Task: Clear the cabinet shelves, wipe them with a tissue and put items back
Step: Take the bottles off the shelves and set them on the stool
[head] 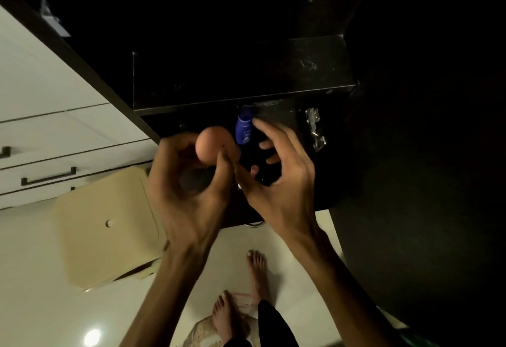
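The left hand (186, 179) is curled round a dark object whose rounded orange top (212, 144) sticks up above the fingers; the object's body is hidden in the palm and too dim to name. That grip is closed round it, thumb on the near side and fingers wrapped over the far side. The right hand (276, 177) is raised just beside it with fingers loosely bent and apart, its grip holding nothing that can be seen; its fingertips are near a blue lotion bottle (243, 129), though contact with it cannot be made out. The bottle stands upright under the front edge of a black cabinet shelf (241, 81), against the cabinet's dark interior. A metal hinge (315, 129) shows on the cabinet wall to the right of the bottle. Left of the cabinet are white drawers (54, 138) with 2 dark handles. Below them a cream stool (106, 226) stands on the pale tiled floor (41, 292). 2 bare feet (241, 292) are on the floor beneath the arms.
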